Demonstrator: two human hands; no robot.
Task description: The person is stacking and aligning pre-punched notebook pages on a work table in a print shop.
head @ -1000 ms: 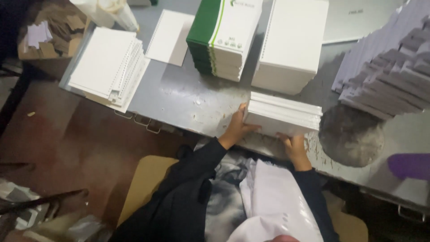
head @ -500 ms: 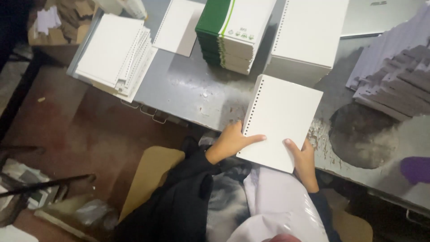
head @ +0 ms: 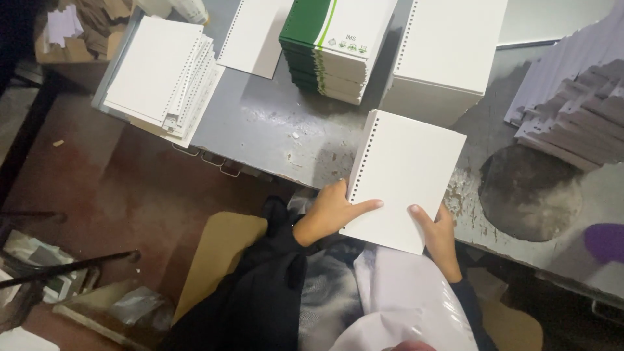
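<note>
Holding a white punched pad of pages (head: 404,179), both hands gripped its near edge at the front lip of the grey metal table (head: 273,123). The left hand (head: 333,211) clamped the pad's punched corner, thumb on top and reaching across the sheet, the other fingers hidden beneath. The right hand (head: 439,233) pinched the opposite near corner, thumb on top, fingers closed under the pad. The pad lay flat, part on the table, part overhanging toward the person's lap.

One container showed: a brown cardboard box (head: 81,32) off the table's far left corner, holding torn brown card scraps and a few white paper pieces.

On the table, counted from the pad: one green-and-white stack of covers (head: 335,45) just beyond it to the left; one tall white stack (head: 448,55) directly beyond it, touching or nearly so; one single punched sheet (head: 257,32) left of the green stack; one fanned stack of punched white pages (head: 162,75) at the table's left end; one stepped heap of pale sheets (head: 572,104) to the right of the pad, well apart.
</note>
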